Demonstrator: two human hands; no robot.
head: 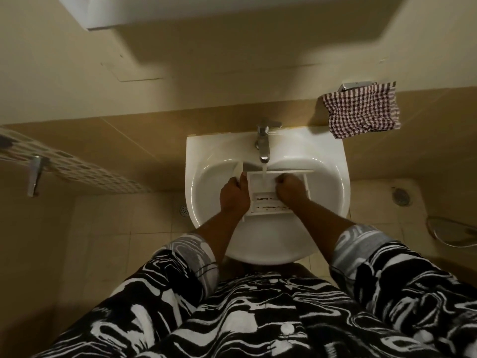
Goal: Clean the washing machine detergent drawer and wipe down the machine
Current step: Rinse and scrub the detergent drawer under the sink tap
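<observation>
Detergent drawer (268,202) in sink (206,151) under running tap (263,143); left hand (233,195) grips its left wall, right hand (291,189) curled inside, cannot tell if holding anything. Likely light, stiff, wet-slippery plastic: hold side walls

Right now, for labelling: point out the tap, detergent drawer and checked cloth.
tap (263,144): head view, chrome spout.
detergent drawer (265,204): head view, near compartment.
checked cloth (361,112): head view, its middle.
</observation>
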